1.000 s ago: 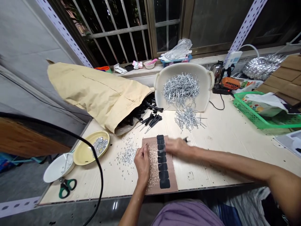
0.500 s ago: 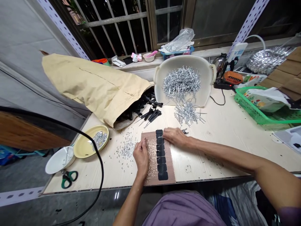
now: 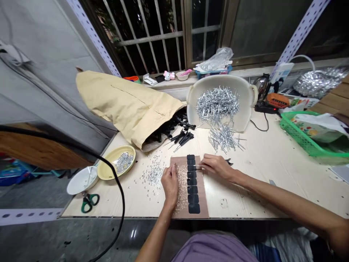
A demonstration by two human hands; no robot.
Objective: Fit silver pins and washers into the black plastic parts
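Observation:
A brown board (image 3: 203,198) lies at the table's front edge with a column of black blocks (image 3: 192,183) down its middle and small silver washers scattered on its left half. My left hand (image 3: 170,182) rests on the board's left side, fingers pinched together over the washers. My right hand (image 3: 216,166) is at the board's upper right, pinching a thin silver pin (image 3: 196,167) that points left into one of the upper black blocks.
A pile of silver pins (image 3: 225,136) spills from a tipped white tub (image 3: 247,105). A tan sack (image 3: 128,105) spills black parts (image 3: 181,137). Loose washers (image 3: 154,174), a yellow dish (image 3: 110,171), a white bowl (image 3: 81,180), scissors (image 3: 88,202) lie left. A green basket (image 3: 305,140) stands right.
My right hand has drawn back to the board's upper right and now holds a pin against a black block. The left hand stayed on the board. The camera view shifted slightly.

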